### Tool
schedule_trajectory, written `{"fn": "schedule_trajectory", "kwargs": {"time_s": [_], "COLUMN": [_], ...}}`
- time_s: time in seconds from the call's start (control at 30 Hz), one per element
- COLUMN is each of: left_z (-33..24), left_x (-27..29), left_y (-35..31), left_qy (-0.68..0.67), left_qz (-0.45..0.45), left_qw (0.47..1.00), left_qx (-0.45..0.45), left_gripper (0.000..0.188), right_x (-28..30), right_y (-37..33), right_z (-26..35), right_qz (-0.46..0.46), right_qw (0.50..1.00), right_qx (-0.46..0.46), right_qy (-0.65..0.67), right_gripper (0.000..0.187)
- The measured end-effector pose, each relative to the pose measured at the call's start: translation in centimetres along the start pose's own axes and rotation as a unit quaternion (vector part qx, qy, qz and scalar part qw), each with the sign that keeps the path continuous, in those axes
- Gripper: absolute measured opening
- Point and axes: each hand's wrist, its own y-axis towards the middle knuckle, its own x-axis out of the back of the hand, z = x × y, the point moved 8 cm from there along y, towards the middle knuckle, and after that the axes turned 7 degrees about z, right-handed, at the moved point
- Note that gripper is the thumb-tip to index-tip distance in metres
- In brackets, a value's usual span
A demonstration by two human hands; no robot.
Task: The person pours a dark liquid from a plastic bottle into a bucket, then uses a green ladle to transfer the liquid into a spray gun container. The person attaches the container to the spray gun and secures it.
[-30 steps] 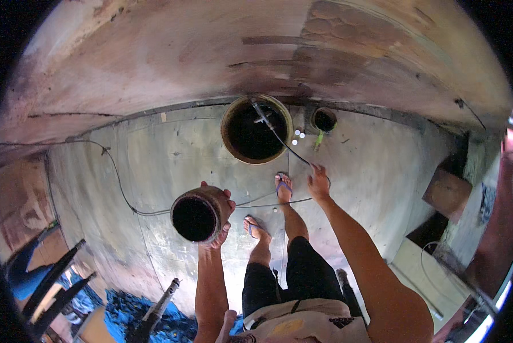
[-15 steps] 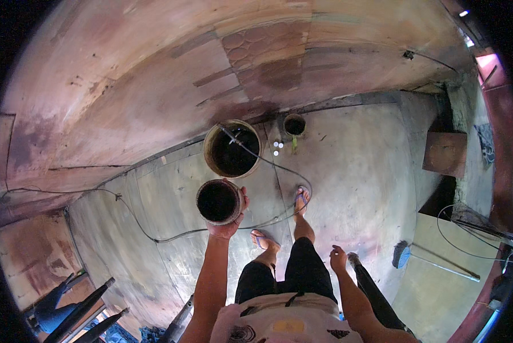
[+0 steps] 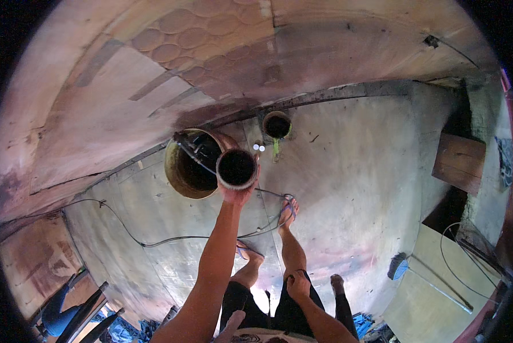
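My left hand [image 3: 240, 194] grips a round pot [image 3: 257, 170] with a pale rim and a dark inside, its palm and fingers around the side. The contents are too dark to make out. Just left of it, partly covered by the pot, stands a large tan bucket [image 3: 175, 178] with a corded metal rod [image 3: 192, 153] leaning in it. My right hand [image 3: 297, 283] rests against my black shorts near the right knee. Its fingers are curled, and whatever they might hold is hidden.
A small container [image 3: 266, 129] with a green strip stands near the wall, beside pale round spots [image 3: 259, 148]. A dark cord [image 3: 176, 238] crosses the floor around my feet. To the right are a blue-headed broom [image 3: 398, 266] and a brown board [image 3: 458, 163].
My left hand has carried the pot up and rightward, over the large bucket's right edge. The right hand has moved inward onto the shorts. The view has shifted.
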Motion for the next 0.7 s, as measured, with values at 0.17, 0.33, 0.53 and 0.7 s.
{"fn": "schedule_trajectory", "kwargs": {"time_s": [0.17,0.33,0.53,0.7], "left_z": [-1.2,-2.5,-3.9,-4.8], "left_x": [11.3,19.9,26.2,27.9], "left_y": [9.0,14.5,16.8,17.5], "left_qy": [0.077,0.131,0.186,0.214], "left_qz": [-0.067,-0.149,-0.276,-0.33], "left_qw": [0.995,0.98,0.939,0.912], "left_qx": [-0.001,-0.034,-0.091,-0.12], "left_gripper": [0.07,0.073,0.076,0.078], "right_x": [1.8,3.5,4.8,5.9], "right_y": [1.8,2.7,3.6,4.2], "right_z": [-1.0,-2.2,-3.1,-2.6], "right_qz": [-0.028,-0.084,-0.102,-0.097], "right_qw": [0.999,0.995,0.989,0.985], "right_qx": [-0.013,0.001,-0.008,-0.014], "right_qy": [0.013,0.058,0.109,0.144], "right_gripper": [0.015,0.014,0.013,0.014]}}
